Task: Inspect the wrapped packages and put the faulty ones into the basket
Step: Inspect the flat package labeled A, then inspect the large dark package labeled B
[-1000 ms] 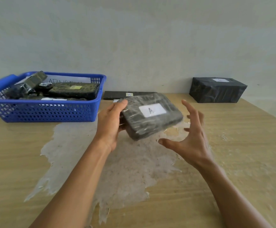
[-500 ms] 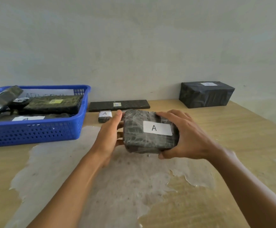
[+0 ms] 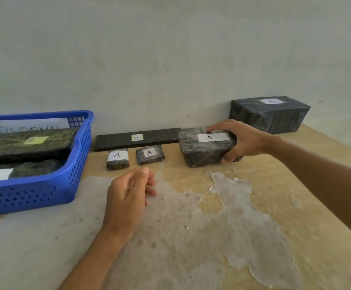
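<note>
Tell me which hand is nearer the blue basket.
Left. The left hand hangs just right of the basket, holding nothing; the right hand is far to the right, gripping an A-labelled package.

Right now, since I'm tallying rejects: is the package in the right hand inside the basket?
No, the right hand holds the package on the table, apart from the blue basket.

Right hand (image 3: 246,139) curled round a dark film-wrapped block labelled A (image 3: 206,146), set on the worn wooden table (image 3: 296,206) near the wall. Left hand (image 3: 128,193) loosely curled, empty, near two small wrapped A packets (image 3: 117,159). Behind them, a flat black slab labelled B (image 3: 137,138). Blue perforated plastic basket (image 3: 44,189) at left, holding wrapped packages. Large black wrapped box (image 3: 270,114) at far right.
</note>
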